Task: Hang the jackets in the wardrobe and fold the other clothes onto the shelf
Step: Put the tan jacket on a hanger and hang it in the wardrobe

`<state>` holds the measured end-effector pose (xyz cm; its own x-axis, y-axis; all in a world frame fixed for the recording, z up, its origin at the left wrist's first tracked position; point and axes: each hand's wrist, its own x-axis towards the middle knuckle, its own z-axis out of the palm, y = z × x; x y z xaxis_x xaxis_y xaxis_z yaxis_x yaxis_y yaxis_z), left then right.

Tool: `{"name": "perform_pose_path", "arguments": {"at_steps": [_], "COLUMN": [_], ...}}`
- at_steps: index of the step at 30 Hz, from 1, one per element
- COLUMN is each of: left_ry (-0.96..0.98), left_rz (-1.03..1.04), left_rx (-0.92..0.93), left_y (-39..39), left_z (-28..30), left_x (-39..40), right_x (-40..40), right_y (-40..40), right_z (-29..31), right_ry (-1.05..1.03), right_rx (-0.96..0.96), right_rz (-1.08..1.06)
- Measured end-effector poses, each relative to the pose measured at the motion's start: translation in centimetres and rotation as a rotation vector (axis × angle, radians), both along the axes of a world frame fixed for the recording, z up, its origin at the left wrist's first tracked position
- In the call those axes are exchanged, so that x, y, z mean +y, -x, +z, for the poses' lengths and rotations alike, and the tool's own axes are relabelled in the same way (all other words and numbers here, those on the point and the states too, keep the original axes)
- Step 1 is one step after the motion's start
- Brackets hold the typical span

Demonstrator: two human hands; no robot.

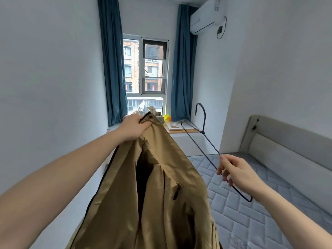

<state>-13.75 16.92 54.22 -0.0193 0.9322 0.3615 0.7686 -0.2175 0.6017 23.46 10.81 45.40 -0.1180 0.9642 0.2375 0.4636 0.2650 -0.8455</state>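
The head view shows first the tan jacket [161, 186], which fills the lower middle and hangs down from its top edge to the bottom of the frame. The left hand [133, 127] is at about 11 o'clock from the middle of the jacket and grips the collar, with the fingers curled around the cloth and the thumb over it. The jacket is open and its shiny lining faces the camera. At 3 o'clock the right hand [237, 172] pinches a thin black wire hanger [210, 142] on one of its slanted arms; the hook points up toward 12 o'clock. Hanger and jacket are apart. Under the right hand lies a bare quilted mattress [260, 218]. Far ahead is a window [147, 69] between blue curtains [111, 69].
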Motion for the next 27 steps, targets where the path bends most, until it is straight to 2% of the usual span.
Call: {"name": "perform_pose_path", "arguments": {"at_steps": [9, 16, 27], "left_ry": [0.159, 0.232, 0.155], "left_rz": [0.156, 0.31, 0.222], "left_rx": [0.03, -0.054, -0.09], "left_y": [3.9, 6.1, 4.9], "left_z": [-4.4, -7.0, -6.3], "left_x": [2.0, 1.9, 1.6], "right_x": [-2.0, -3.3, -4.4], "right_y": [-0.1, -0.8, 1.1], "right_z": [0.1, 0.4, -1.1], "right_ry": [-0.029, -0.033, 0.008], "right_rx": [-0.202, -0.238, -0.3], "right_rz": [0.101, 0.088, 0.122]}}
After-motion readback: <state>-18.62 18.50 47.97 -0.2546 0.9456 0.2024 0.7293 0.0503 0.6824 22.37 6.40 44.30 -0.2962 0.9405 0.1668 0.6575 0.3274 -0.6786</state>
